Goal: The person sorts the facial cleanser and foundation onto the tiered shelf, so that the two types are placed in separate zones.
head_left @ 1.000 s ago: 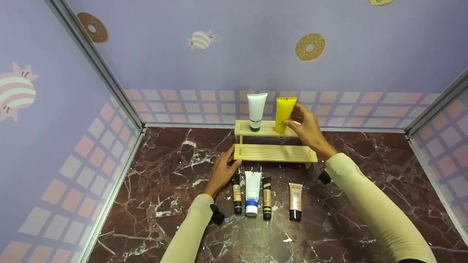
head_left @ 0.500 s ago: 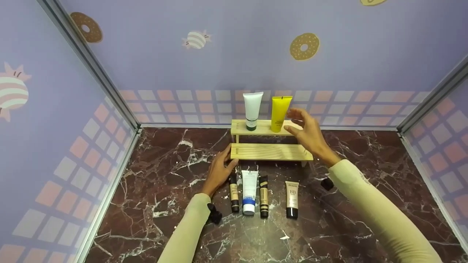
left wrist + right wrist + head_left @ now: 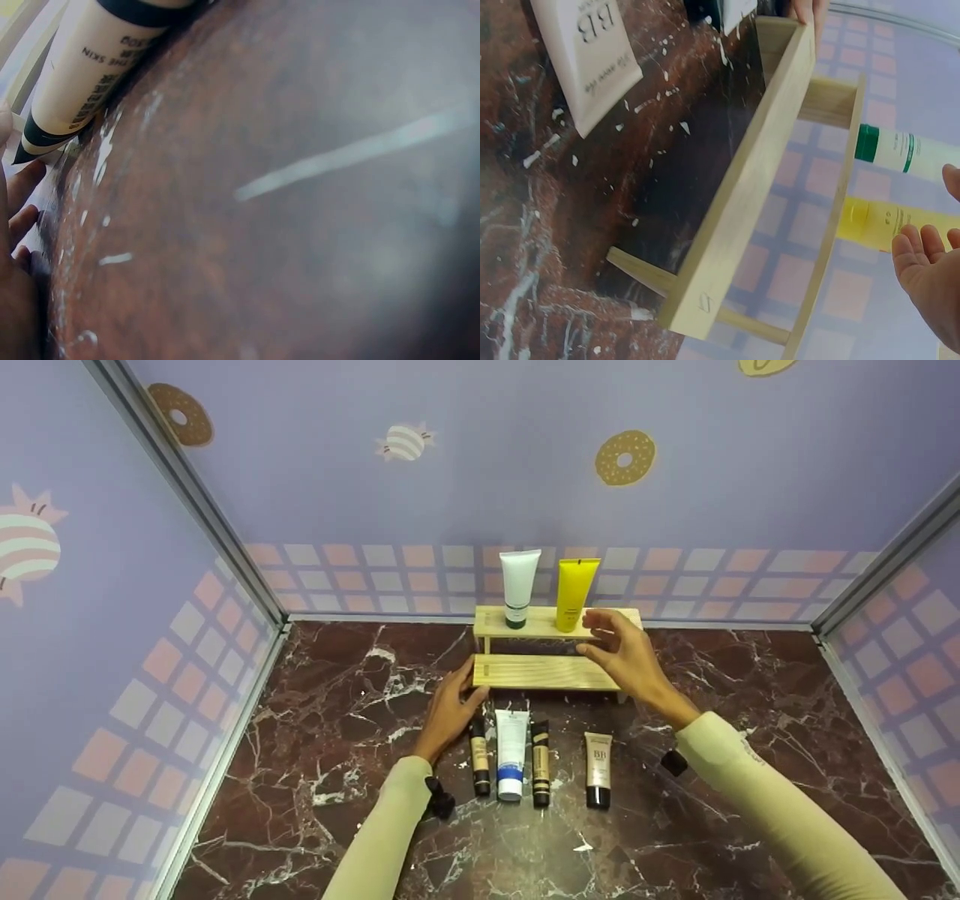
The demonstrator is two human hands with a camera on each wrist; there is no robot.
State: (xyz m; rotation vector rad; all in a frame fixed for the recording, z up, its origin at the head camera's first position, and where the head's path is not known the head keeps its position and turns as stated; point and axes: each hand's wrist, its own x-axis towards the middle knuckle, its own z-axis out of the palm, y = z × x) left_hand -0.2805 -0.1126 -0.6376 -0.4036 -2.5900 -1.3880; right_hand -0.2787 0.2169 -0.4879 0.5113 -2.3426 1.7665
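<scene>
A two-step wooden rack (image 3: 551,673) stands at the back of the marble floor. On its upper step a white tube (image 3: 518,586) and a yellow tube (image 3: 574,592) stand upright on their caps. My right hand (image 3: 619,649) hovers over the rack's right half, fingers loosely spread, holding nothing. My left hand (image 3: 450,709) rests against the lower step's left end. In front of the rack lie several tubes: a slim tan one (image 3: 479,756), a white and blue one (image 3: 511,753), a black and gold one (image 3: 541,763) and a beige BB tube (image 3: 598,759). The right wrist view shows the rack (image 3: 742,202) and the BB tube (image 3: 592,56).
Purple patterned walls (image 3: 465,472) close in the dark red marble surface (image 3: 337,750) at the back and both sides. Bare marble lies left of the left arm and right of the rack.
My right hand has let go of the yellow tube and drawn back toward me, down over the rack. The yellow tube stays upright. The left hand has not moved.
</scene>
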